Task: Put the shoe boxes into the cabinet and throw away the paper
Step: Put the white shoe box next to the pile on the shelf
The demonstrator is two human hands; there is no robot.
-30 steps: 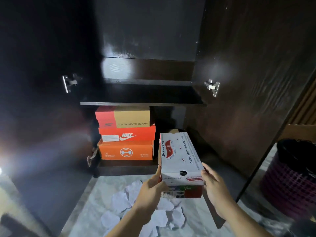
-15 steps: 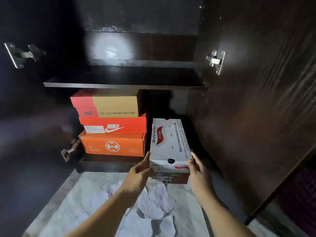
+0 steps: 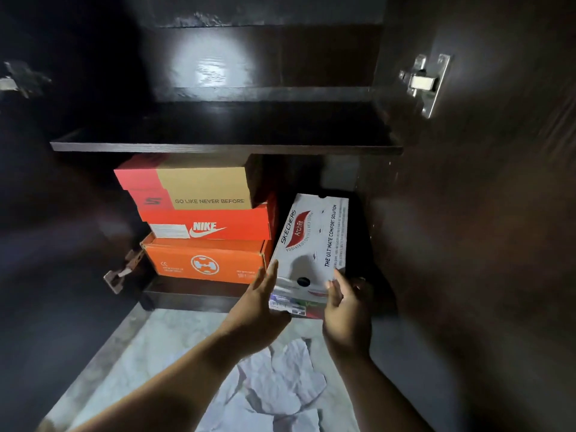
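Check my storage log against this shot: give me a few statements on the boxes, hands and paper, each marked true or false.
1. The white Skechers box lies right of the three-box stack. True.
2. The orange Nike box is the bottom box of the stack. False: it is the middle one, under the red and tan Skechers box.
3. Both the left hand and the right hand are at the white box's near end. True.
4. The crumpled paper sits on the upper shelf. False: it lies on the floor.
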